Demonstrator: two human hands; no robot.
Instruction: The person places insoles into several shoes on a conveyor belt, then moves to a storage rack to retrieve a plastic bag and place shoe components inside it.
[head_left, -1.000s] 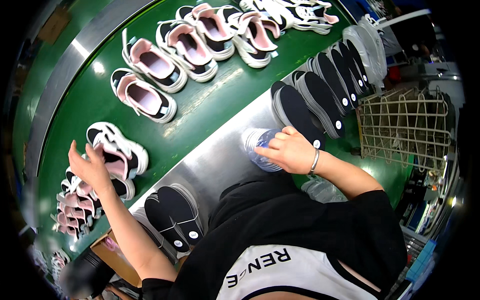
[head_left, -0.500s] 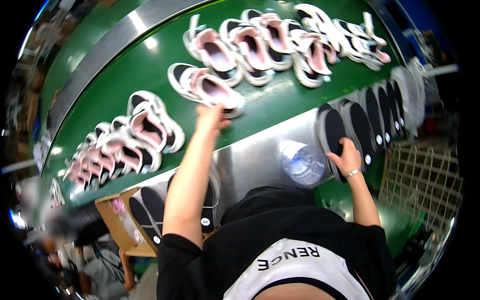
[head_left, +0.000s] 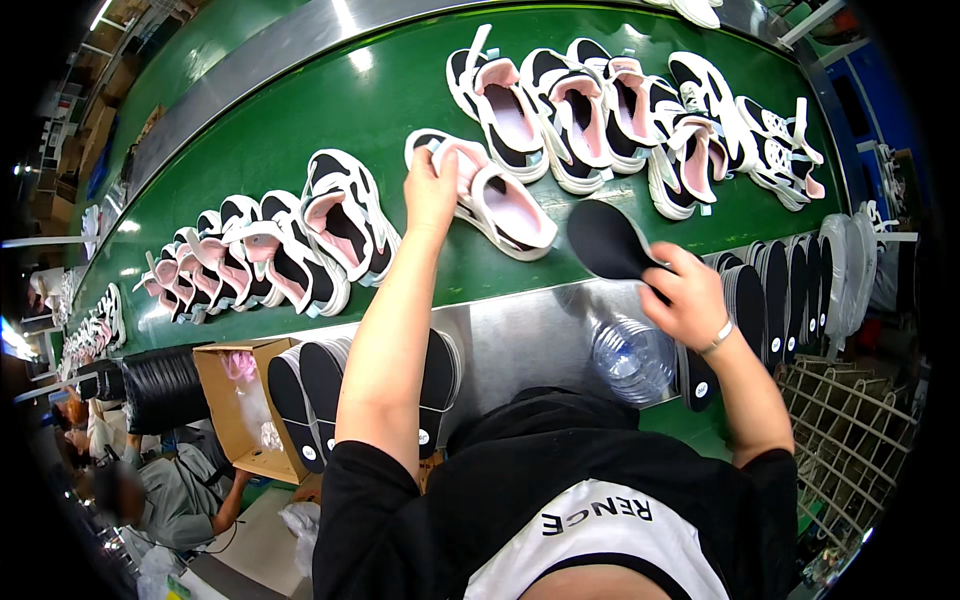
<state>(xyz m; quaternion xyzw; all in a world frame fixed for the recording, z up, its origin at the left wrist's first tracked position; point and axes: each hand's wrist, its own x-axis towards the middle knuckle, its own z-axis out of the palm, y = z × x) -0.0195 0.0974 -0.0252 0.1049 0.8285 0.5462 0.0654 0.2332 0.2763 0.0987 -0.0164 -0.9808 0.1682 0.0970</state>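
Observation:
My left hand (head_left: 432, 192) grips a white, pink and black sneaker (head_left: 522, 238) at its toe and tongue. The sneaker lies on the green tabletop (head_left: 440, 280) with its pale inside facing up. In my right hand (head_left: 688, 298) a black insole (head_left: 607, 240) is pinched at one end. Its other end points left, raised just beside the sneaker's heel and apart from it. Part of my right fingers is hidden behind the insole and the hand itself.
More sneakers stand beyond (head_left: 580, 115) and in a row at left (head_left: 290, 260). Insole stacks (head_left: 745, 305) line the right; bundled insoles (head_left: 325, 385) sit by a cardboard box (head_left: 215, 390). A clear plastic bottle (head_left: 634, 358) rests on the metal edge. A wire basket (head_left: 850, 420) is at right.
My right hand has lifted an insole off the right-hand stack and brought it left and forward toward the sneaker. My left hand has shifted from the sneaker's near end to its toe and tongue.

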